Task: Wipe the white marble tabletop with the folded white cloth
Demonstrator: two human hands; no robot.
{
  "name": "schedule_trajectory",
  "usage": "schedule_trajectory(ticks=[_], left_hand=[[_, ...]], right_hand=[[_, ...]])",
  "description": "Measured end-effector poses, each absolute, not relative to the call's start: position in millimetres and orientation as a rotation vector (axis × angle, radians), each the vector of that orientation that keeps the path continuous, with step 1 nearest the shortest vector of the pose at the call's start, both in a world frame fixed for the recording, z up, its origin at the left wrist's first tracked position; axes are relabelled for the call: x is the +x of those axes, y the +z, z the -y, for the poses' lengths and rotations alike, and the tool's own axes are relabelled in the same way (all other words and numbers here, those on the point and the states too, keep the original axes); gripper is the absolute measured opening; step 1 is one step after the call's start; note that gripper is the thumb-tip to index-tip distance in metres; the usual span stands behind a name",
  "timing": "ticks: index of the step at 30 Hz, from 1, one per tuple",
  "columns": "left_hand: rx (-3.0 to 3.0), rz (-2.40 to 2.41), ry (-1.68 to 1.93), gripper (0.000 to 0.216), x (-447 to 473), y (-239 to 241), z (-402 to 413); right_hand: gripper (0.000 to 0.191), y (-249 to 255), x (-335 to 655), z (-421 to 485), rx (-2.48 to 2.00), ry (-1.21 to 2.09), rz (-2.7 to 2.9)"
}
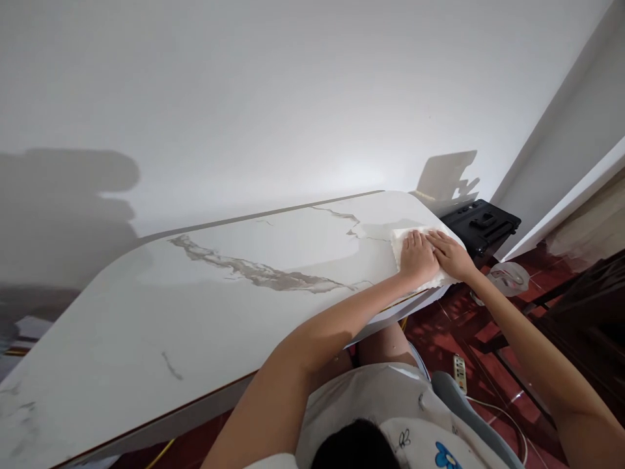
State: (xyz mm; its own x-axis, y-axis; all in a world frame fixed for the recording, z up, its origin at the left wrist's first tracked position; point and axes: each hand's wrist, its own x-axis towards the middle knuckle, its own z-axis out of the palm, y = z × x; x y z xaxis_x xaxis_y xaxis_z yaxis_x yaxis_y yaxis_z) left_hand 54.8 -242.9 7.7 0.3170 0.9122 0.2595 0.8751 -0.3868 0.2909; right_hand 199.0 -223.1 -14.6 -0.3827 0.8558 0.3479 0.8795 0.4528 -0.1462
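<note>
A white cloth (399, 242) lies spread near the right end of a white marble-patterned table (205, 319). My left hand (418, 258) rests flat on the cloth, its fingers stretched forward. Right beside it, my right hand (452, 256) also lies on the cloth with the fingers extended toward the left hand. The fingertips of the two hands are close together. Both palms hide the middle of the cloth, and its lower corner reaches the table's near edge.
A black hard case (483, 225) stands beyond the table's right end. A clear plastic container or bag (508, 279) is on the red tiled floor, with a power strip (459, 373) and its cable nearer me. Dark wooden furniture (590, 312) stands at right. A white wall (244, 98) runs behind the table.
</note>
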Motion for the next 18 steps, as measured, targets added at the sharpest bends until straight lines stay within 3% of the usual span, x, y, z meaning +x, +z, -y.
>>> schedule_trajectory(ticks=[18], left_hand=[[2.481, -1.643, 0.742, 0.051, 81.5, -4.4, 81.9]], right_hand=[[0.048, -5.2, 208.8, 78.1, -1.713, -0.133, 2.293]])
